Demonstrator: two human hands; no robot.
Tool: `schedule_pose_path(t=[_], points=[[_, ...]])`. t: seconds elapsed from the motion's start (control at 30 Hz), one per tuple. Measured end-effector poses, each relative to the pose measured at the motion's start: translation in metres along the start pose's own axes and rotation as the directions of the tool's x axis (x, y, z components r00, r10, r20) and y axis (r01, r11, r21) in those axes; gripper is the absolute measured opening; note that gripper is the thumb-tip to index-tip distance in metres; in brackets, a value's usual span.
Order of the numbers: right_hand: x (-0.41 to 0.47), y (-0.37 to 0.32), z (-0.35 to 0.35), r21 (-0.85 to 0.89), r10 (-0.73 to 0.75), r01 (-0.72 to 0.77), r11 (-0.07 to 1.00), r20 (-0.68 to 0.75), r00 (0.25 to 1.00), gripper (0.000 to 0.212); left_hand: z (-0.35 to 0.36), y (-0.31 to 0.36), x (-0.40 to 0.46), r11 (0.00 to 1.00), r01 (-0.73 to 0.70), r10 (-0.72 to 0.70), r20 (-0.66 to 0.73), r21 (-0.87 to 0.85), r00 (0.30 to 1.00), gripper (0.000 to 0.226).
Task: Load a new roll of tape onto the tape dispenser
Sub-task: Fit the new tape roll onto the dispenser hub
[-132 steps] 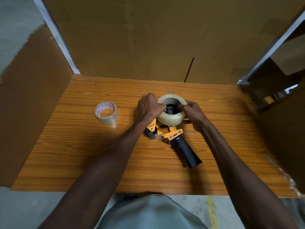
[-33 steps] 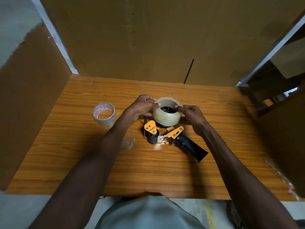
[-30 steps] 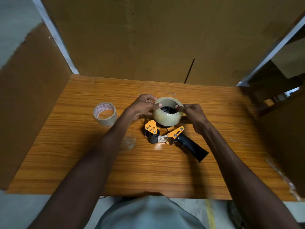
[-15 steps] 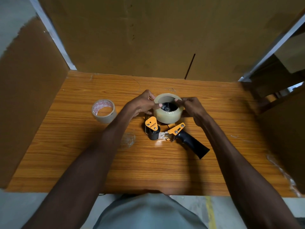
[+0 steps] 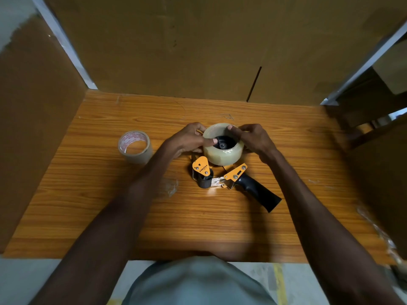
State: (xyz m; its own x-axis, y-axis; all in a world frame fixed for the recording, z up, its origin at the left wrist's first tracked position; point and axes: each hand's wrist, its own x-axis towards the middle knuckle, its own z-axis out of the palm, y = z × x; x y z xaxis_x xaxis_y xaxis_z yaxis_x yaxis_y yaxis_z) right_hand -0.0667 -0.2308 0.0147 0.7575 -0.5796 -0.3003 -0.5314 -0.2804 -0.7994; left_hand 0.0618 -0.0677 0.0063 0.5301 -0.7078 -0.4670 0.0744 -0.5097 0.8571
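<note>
An orange and black tape dispenser lies on its side in the middle of the wooden table, its black handle pointing to the near right. A full roll of clear tape sits over the dispenser's black hub, which shows through the roll's core. My left hand grips the roll's left side, thumb on the rim. My right hand grips its right side, fingers on the far rim.
A thinner tape roll with red print on its core stands to the left. A crumpled scrap of clear tape lies by my left forearm. Cardboard walls close in the back and both sides.
The roll has settled lower over the hub. Both hands have stayed on it, shifting their fingers slightly round the rim. The dispenser has stayed in place.
</note>
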Motion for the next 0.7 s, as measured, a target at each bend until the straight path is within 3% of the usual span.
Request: schedule_pose_path(t=[0.07,0.17,0.3,0.43,0.53,0.6,0.7], points=[[-0.002,0.004,0.003,0.07,0.031,-0.028,0.997,-0.036,0.999,0.054,-0.001,-0.002,0.001,1.0,0.01,-0.01,0.021,-0.016,1.0,0.049],[-0.005,0.008,0.003,0.258,0.074,-0.071,0.963,-0.005,0.997,0.04,0.001,-0.001,-0.001,1.0,-0.001,0.002,0.02,-0.01,1.0,0.05],[-0.009,0.023,0.019,0.316,0.08,-0.071,0.946,-0.015,0.997,0.036,0.018,-0.006,-0.004,0.942,-0.053,0.091,-0.099,0.331,0.991,0.053],[-0.005,0.033,0.027,0.223,0.088,-0.076,0.972,-0.042,0.995,0.052,0.015,-0.006,-0.007,0.895,-0.11,0.152,-0.063,0.433,0.986,0.046],[-0.005,0.033,0.022,0.207,0.105,-0.101,0.973,-0.009,0.994,0.047,0.01,-0.007,-0.005,0.924,-0.109,0.122,-0.012,0.366,0.993,0.042],[-0.005,0.033,0.021,0.292,0.1,-0.104,0.951,0.027,0.995,0.037,0.011,-0.01,-0.003,0.949,-0.099,0.116,-0.039,0.301,0.992,0.042],[-0.002,0.034,0.023,0.325,0.089,-0.095,0.941,0.032,0.996,0.039,0.011,-0.013,0.001,0.971,-0.098,0.117,-0.077,0.22,0.99,0.044]])
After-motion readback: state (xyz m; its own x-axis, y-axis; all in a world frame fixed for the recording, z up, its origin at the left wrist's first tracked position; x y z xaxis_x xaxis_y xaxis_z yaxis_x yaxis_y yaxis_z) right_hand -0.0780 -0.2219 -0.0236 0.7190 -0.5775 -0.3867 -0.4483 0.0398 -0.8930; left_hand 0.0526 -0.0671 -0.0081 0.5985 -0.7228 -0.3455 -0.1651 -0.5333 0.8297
